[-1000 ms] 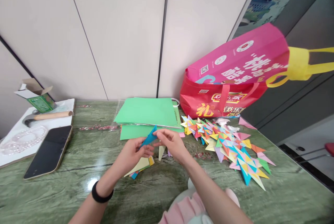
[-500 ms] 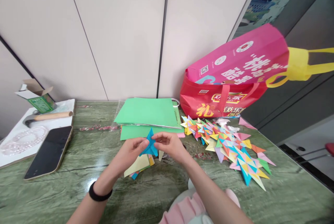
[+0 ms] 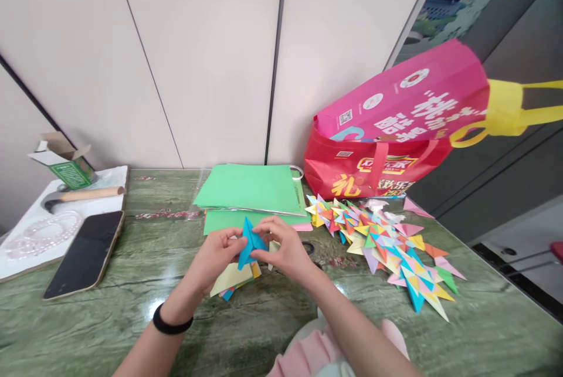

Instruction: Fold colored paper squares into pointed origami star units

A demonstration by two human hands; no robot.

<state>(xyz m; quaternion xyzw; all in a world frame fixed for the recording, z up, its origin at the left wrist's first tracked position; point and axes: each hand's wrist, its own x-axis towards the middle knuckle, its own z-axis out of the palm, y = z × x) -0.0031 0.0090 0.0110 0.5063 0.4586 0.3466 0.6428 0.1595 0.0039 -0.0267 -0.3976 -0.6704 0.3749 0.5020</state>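
A blue folded paper piece [image 3: 250, 243] with pointed tips is held up between both hands, above the table. My left hand [image 3: 223, 251] pinches its left side between thumb and fingers. My right hand [image 3: 281, 248] grips the right side, its thumb at the lower edge and fingers along the upper one. Beneath the hands lies a small stack of coloured paper squares [image 3: 231, 279], a pale yellow one on top. Behind them rest green paper sheets [image 3: 248, 188]. To the right spreads a pile of folded paper triangles [image 3: 382, 236] in many colours.
A red bag [image 3: 338, 160] with a pink bag [image 3: 413, 95] in it stands at the back right. On the left are a phone [image 3: 85, 254], a hammer [image 3: 90, 194], a beaded strand [image 3: 44, 236] and an open box [image 3: 65, 163]. A pink-and-white plush item [image 3: 303, 353] sits at the front edge.
The blue paper piece has been turned, so its folds and tips show differently. My right hand's fingers have shifted around its right side, while the left keeps its pinch.
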